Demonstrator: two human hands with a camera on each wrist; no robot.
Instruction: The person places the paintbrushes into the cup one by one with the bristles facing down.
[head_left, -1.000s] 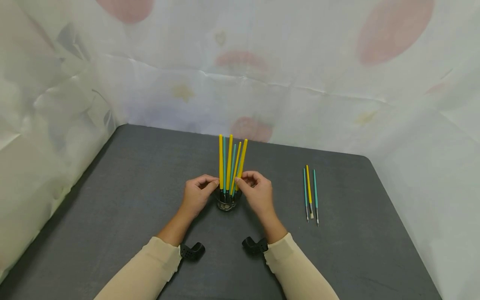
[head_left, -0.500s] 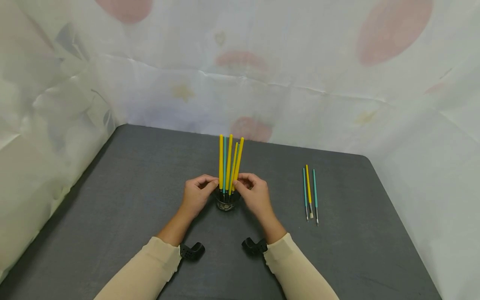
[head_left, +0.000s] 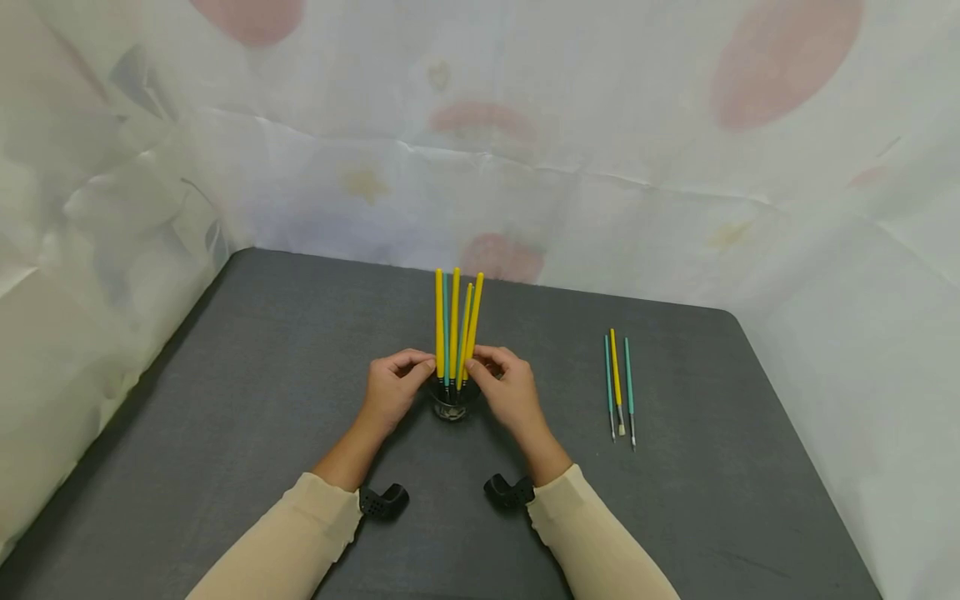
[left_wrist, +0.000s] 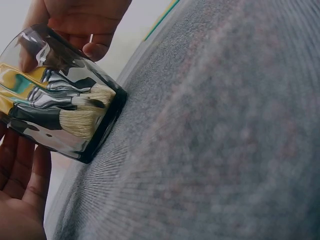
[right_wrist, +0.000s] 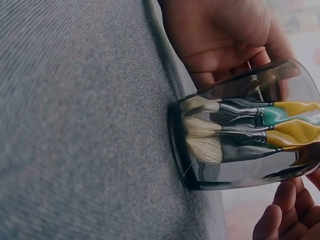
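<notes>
A clear glass cup (head_left: pixel 450 406) stands on the dark grey table (head_left: pixel 262 375), holding several yellow and teal paintbrushes (head_left: pixel 454 321) upright with bristles down. My left hand (head_left: pixel 423 364) pinches the leftmost yellow handle just above the rim. From the other side my right hand (head_left: pixel 476 364) pinches the rightmost yellow handle. In the left wrist view the cup (left_wrist: pixel 65 95) shows pale bristles at its base, with my left hand's fingers (left_wrist: pixel 20 190) beside it. The right wrist view has the same cup (right_wrist: pixel 240 135) between both hands.
Three loose brushes (head_left: pixel 618 383), two teal and one yellow, lie side by side on the table to the right. Patterned white cloth (head_left: pixel 525 167) walls in the back and both sides. The table's rounded far right corner (head_left: pixel 731 321) is near the loose brushes.
My right hand has drawn the rightmost yellow brush leftward, so the bundle stands tighter and more upright. The left hand and the cup have stayed put.
</notes>
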